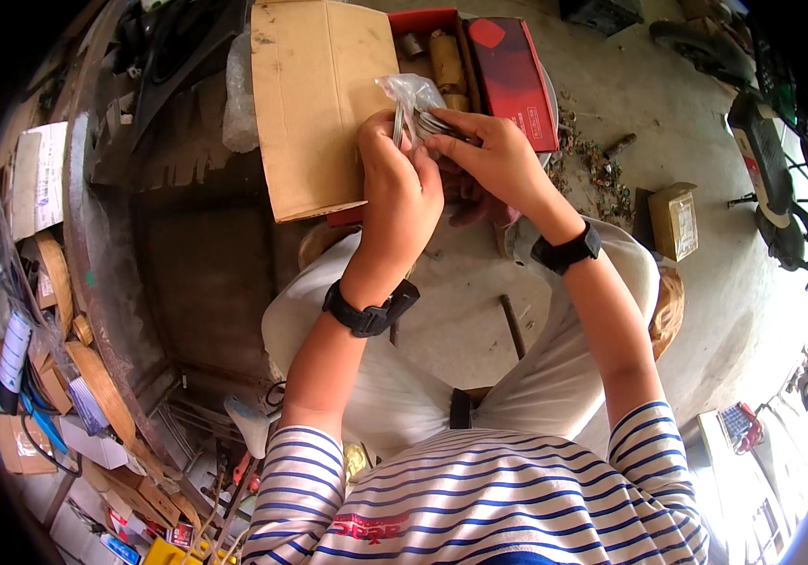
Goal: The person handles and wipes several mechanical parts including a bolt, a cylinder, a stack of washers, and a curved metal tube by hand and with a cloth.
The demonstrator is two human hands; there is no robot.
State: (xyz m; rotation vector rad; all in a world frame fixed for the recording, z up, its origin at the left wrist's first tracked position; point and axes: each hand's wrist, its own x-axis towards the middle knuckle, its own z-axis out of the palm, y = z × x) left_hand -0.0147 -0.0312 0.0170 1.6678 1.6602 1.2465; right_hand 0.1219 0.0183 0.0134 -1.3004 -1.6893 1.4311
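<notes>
Over an open box, both of my hands meet at a small clear plastic bag. Its upper end sticks up past my fingers. My left hand is closed around the bag, with thin metal pieces showing between its fingers. A bunch of flat grey metal pieces is pinched in my right hand, close against the bag; their exact kind is too small to make out. Behind the hands lies the box's plain brown cardboard flap. Tan cylindrical parts sit inside the box.
A dark red printed carton panel borders the box on the right. Small debris litters the concrete floor beyond it, near a small brown carton. A cluttered metal rack runs along the left. Scooter-like vehicles stand far right.
</notes>
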